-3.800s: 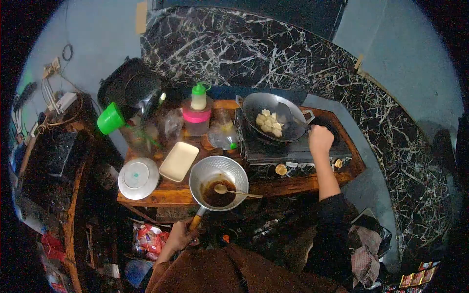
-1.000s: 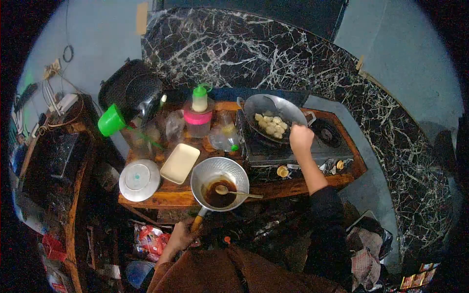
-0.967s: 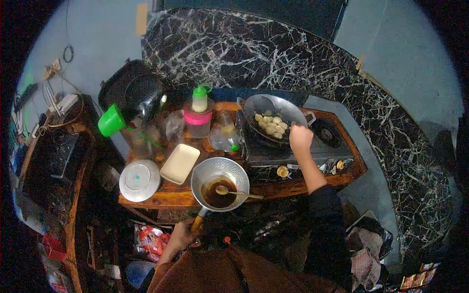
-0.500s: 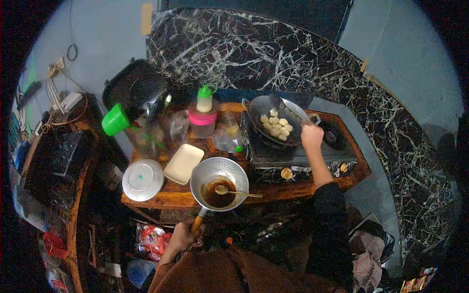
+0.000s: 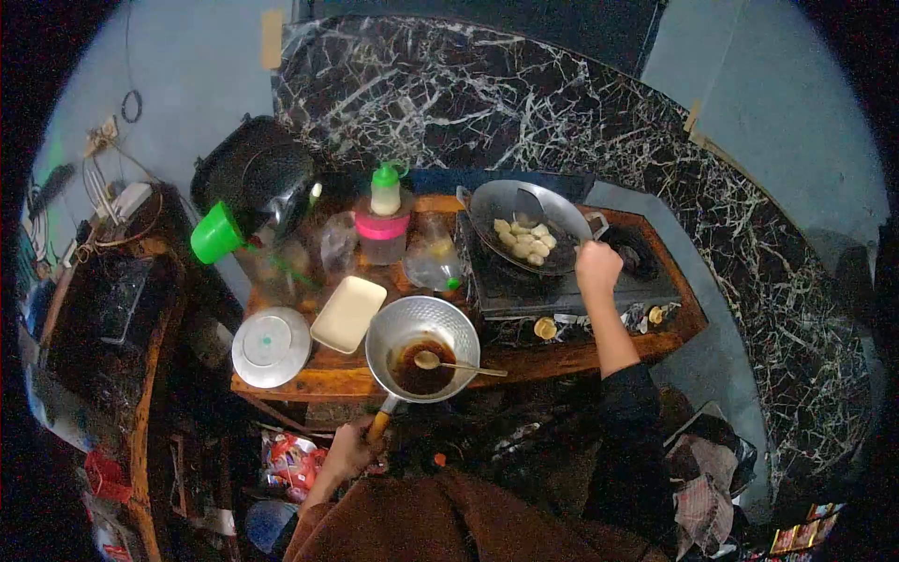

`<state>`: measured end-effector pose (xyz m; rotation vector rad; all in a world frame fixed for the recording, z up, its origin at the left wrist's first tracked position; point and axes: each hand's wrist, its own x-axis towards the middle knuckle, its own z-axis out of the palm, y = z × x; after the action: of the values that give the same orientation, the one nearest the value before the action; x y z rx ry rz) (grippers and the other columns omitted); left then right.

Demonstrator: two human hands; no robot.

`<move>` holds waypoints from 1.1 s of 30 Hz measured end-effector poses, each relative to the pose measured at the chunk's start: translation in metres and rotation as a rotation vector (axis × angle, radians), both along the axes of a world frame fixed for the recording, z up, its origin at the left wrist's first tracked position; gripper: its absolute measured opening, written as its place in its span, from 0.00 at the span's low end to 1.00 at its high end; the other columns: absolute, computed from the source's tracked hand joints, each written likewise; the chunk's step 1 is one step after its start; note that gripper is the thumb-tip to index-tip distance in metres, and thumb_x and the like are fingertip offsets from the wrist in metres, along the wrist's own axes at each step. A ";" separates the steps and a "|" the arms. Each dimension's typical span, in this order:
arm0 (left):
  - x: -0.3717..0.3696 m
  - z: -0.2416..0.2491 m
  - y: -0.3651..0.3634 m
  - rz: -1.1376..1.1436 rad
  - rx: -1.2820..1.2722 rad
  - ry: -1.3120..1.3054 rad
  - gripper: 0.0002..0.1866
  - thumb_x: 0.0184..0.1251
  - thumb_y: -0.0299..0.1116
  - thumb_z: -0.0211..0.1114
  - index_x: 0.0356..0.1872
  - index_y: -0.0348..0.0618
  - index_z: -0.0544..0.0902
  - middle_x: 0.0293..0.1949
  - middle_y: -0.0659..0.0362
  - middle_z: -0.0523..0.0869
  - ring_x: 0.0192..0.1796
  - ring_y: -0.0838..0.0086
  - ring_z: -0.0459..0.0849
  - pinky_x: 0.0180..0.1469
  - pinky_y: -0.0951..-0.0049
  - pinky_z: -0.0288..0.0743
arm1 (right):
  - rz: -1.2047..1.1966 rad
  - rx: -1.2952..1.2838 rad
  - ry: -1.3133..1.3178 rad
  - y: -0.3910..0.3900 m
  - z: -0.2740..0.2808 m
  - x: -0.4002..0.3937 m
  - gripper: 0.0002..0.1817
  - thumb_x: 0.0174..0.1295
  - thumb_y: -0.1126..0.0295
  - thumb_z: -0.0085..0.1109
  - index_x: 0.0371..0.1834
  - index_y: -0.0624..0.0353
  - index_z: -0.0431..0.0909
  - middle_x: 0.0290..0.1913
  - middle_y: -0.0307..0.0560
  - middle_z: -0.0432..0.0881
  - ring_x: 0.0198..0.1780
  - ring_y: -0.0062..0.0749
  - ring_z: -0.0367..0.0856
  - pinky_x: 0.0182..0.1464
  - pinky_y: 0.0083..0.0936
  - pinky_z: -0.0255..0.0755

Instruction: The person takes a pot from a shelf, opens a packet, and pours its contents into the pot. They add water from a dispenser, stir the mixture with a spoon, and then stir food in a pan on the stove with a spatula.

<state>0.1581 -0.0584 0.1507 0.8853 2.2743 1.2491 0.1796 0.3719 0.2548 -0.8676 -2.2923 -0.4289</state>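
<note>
My left hand [image 5: 351, 450] is closed round the wooden handle of a hammered-metal saucepan [image 5: 379, 323], level at the table's front edge. Dark brown sauce [image 5: 412, 377] covers part of its bottom, and a spoon [image 5: 459, 367] rests inside with its handle over the rim. Over on the stove, my right hand [image 5: 597, 267] is closed round the handle of a spatula [image 5: 528, 204] beside the wok's right rim. The spatula's dark blade stands in the wok [image 5: 562, 206], behind a cluster of pale round pieces [image 5: 524, 241] that look like dumplings or meatballs.
A two-burner stove [image 5: 506, 298] carries the wok. Left of the saucepan are a cream tray [image 5: 348, 314] and a round metal lid [image 5: 272, 347]. Behind stand a squeeze bottle [image 5: 385, 192] on a pink-lidded jar [image 5: 381, 228], a plastic bottle [image 5: 433, 267] and a green cup [image 5: 215, 232].
In the wok, the spatula blade has come down and nearer the pale pieces, which have shifted and bunched together. My left hand still holds the saucepan nearly in place. The view has shifted slightly.
</note>
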 end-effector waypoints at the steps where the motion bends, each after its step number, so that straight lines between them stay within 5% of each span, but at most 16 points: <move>1: 0.004 0.007 0.001 0.030 0.048 -0.124 0.13 0.49 0.33 0.60 0.34 0.35 0.75 0.20 0.52 0.78 0.21 0.74 0.76 0.27 0.72 0.70 | 0.003 0.001 0.002 -0.001 0.002 -0.001 0.10 0.44 0.63 0.56 0.19 0.59 0.76 0.19 0.52 0.76 0.22 0.44 0.76 0.25 0.34 0.70; 3: 0.004 0.004 0.000 0.060 0.093 -0.250 0.13 0.49 0.34 0.60 0.34 0.35 0.75 0.20 0.52 0.77 0.21 0.75 0.76 0.27 0.72 0.70 | -0.047 -0.031 -0.011 -0.002 0.005 -0.002 0.10 0.44 0.63 0.57 0.20 0.60 0.77 0.19 0.52 0.76 0.24 0.44 0.76 0.26 0.34 0.70; 6: -0.002 -0.024 -0.005 0.020 -0.051 -0.061 0.13 0.49 0.32 0.60 0.34 0.35 0.75 0.19 0.55 0.77 0.21 0.77 0.75 0.27 0.73 0.69 | -0.054 -0.066 0.000 -0.005 0.004 0.002 0.11 0.45 0.63 0.57 0.21 0.60 0.77 0.20 0.52 0.76 0.25 0.44 0.76 0.27 0.34 0.70; 9: -0.003 -0.026 -0.005 0.005 0.080 -0.016 0.12 0.48 0.31 0.61 0.33 0.36 0.75 0.17 0.57 0.76 0.20 0.77 0.74 0.26 0.74 0.69 | 0.001 -0.080 0.073 -0.015 0.003 0.009 0.11 0.45 0.62 0.56 0.20 0.59 0.76 0.21 0.52 0.76 0.25 0.44 0.76 0.27 0.34 0.70; 14: 0.001 -0.016 -0.006 0.012 0.061 -0.167 0.11 0.48 0.28 0.60 0.35 0.37 0.75 0.18 0.60 0.76 0.20 0.80 0.72 0.25 0.77 0.68 | -0.046 -0.164 0.113 -0.019 0.006 0.015 0.10 0.45 0.62 0.56 0.20 0.58 0.76 0.21 0.51 0.76 0.25 0.43 0.77 0.28 0.35 0.70; 16: 0.005 -0.006 -0.007 0.015 0.026 -0.136 0.12 0.48 0.28 0.60 0.35 0.37 0.75 0.18 0.60 0.77 0.21 0.81 0.72 0.26 0.77 0.68 | -0.081 -0.063 0.099 0.006 0.000 0.015 0.11 0.45 0.63 0.56 0.31 0.56 0.77 0.22 0.49 0.76 0.26 0.43 0.76 0.27 0.34 0.70; 20: 0.005 -0.022 -0.013 0.004 0.154 -0.142 0.13 0.48 0.28 0.60 0.36 0.37 0.75 0.19 0.59 0.77 0.22 0.81 0.73 0.27 0.77 0.69 | 0.039 0.323 -0.094 0.039 -0.018 -0.003 0.04 0.45 0.71 0.49 0.21 0.58 0.71 0.19 0.46 0.74 0.22 0.35 0.75 0.23 0.30 0.68; 21: 0.004 -0.018 -0.010 -0.005 0.064 0.031 0.13 0.47 0.29 0.61 0.36 0.36 0.75 0.20 0.56 0.76 0.23 0.79 0.73 0.28 0.76 0.69 | 0.121 0.460 -0.113 0.039 -0.019 -0.006 0.02 0.43 0.72 0.47 0.19 0.56 0.70 0.18 0.43 0.72 0.21 0.31 0.75 0.22 0.27 0.68; 25: 0.003 -0.010 -0.017 -0.061 -0.061 0.081 0.14 0.47 0.32 0.61 0.35 0.36 0.75 0.19 0.56 0.76 0.22 0.77 0.71 0.27 0.74 0.68 | 0.130 0.575 -0.210 0.032 -0.043 -0.002 0.08 0.43 0.71 0.49 0.28 0.56 0.71 0.22 0.40 0.70 0.22 0.29 0.72 0.22 0.24 0.68; 33: 0.010 -0.011 -0.026 -0.025 0.028 -0.079 0.12 0.47 0.28 0.60 0.34 0.35 0.75 0.20 0.60 0.75 0.23 0.77 0.72 0.28 0.76 0.68 | 0.070 0.332 -0.048 0.018 -0.084 0.021 0.16 0.46 0.71 0.48 0.41 0.50 0.70 0.31 0.41 0.68 0.31 0.32 0.72 0.27 0.24 0.72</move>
<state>0.1677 -0.0841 0.1395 0.8558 2.1834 1.2848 0.2009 0.3904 0.1710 -0.6157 -2.2006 -0.7796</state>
